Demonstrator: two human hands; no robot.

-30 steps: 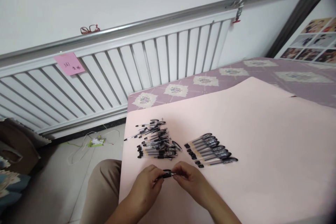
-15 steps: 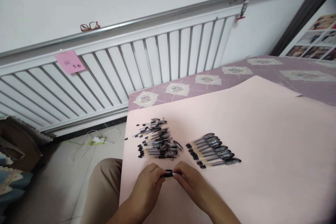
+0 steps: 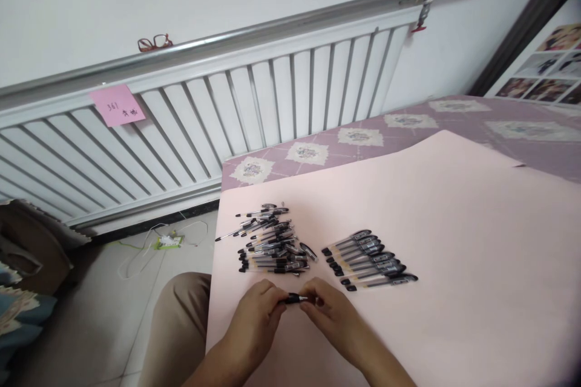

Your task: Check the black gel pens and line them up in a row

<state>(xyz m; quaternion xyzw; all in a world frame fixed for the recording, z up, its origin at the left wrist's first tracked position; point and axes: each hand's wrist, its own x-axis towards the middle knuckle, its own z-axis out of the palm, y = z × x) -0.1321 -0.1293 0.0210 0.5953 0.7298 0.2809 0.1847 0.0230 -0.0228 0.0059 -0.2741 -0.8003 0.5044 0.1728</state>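
Just in front of me my left hand (image 3: 261, 314) is closed, thumb and fingers pinching a black pen (image 3: 293, 298). The pen lies almost level, its dark grip and silver cone tip showing to the right. Around that tip my right hand (image 3: 324, 308) is curled, thumb and forefinger bent close together; what they hold is hidden. Beyond my left hand lies a loose pile of pen parts (image 3: 272, 245), with clear barrels, black grips and caps. Past my right hand several capped pens (image 3: 367, 260) lie side by side, slanting.
Pink paper (image 3: 454, 242) covers most of the table over a purple patterned cloth (image 3: 358, 136). A white radiator (image 3: 272, 100) runs along the wall behind, with a pink note (image 3: 118, 106) on it. A power strip (image 3: 169, 242) lies on the floor at left.
The pen's silver cone tip now shows between my hands, where my right fingers covered it before. The dark loop-shaped part seen earlier on the pen is no longer visible. Pile and row are unchanged.
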